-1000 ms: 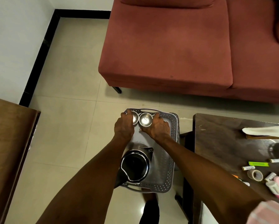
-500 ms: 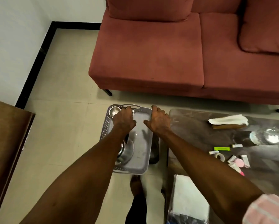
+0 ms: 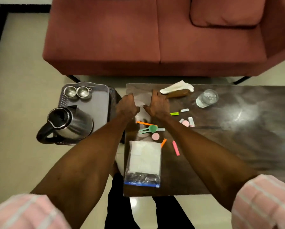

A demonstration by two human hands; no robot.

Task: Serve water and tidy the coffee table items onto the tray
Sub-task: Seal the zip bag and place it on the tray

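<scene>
Hovering mid-frame over the table (image 3: 221, 146), my left hand (image 3: 127, 106) and right hand (image 3: 158, 104) curl half-open, gripping nothing; tray (image 3: 98, 103) at left.

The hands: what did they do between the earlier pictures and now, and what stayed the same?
Both hands let go of the tray, which now rests on a low stand beside the coffee table. The left hand and right hand moved right, over the table's near-left part, at a pale sheet there; whether they grip it is unclear. The kettle and two steel cups stay on the tray.
</scene>
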